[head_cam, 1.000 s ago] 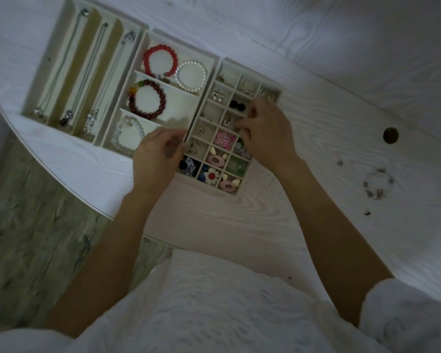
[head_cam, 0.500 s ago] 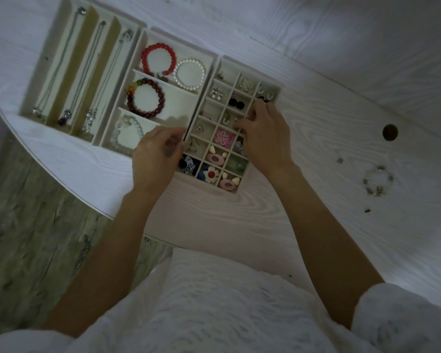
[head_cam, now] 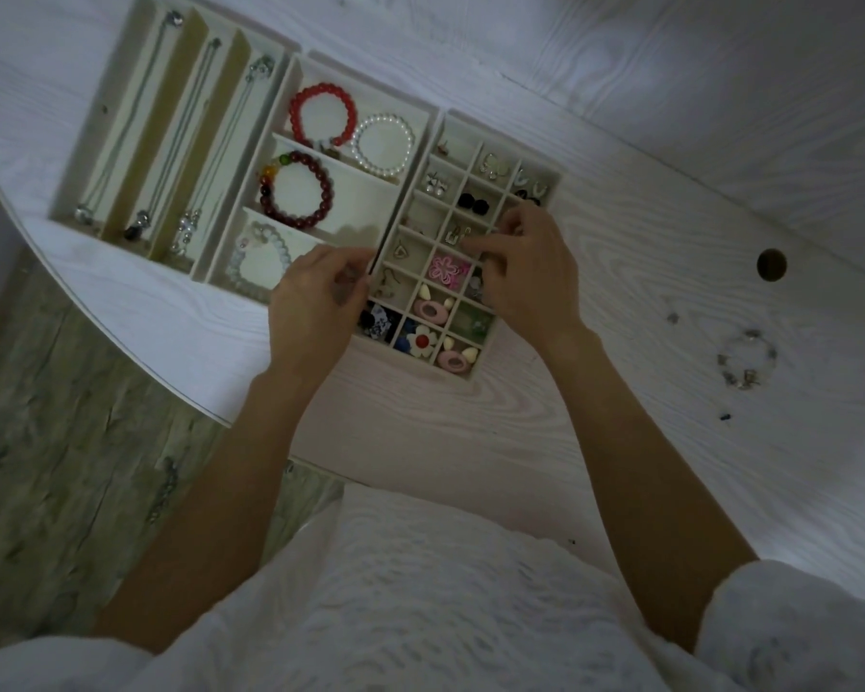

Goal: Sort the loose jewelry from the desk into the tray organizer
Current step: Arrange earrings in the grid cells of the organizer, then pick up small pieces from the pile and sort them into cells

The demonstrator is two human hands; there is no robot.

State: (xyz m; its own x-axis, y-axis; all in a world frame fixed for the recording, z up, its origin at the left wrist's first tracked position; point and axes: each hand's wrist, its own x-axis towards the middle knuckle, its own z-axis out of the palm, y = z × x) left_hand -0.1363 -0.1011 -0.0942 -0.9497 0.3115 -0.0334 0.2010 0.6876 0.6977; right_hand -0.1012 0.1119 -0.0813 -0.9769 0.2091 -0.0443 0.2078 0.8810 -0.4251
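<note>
The tray organizer point(head_cam: 550, 179) sits near the far left edge of the white tabletop point(head_cam: 670, 467), three sections side by side. My right hand point(head_cam: 530, 277) hovers over the small-compartment section, fingers curled with the tips pinched together above a middle cell; whether anything small sits in that grip I cannot tell. My left hand point(head_cam: 315, 302) rests at the seam between that section and the bracelet section, fingers curled toward the divider wall, thumb close to them; whether they hold anything I cannot tell. The bracelet section holds a red bead bracelet point(head_cam: 323, 114), a pearl bracelet point(head_cam: 383, 144) and a dark red bracelet point(head_cam: 295, 194). The leftmost section holds chains point(head_cam: 181, 137) in long slots. Loose jewelry point(head_cam: 747, 362) lies well apart, toward the tabletop's right edge.
</note>
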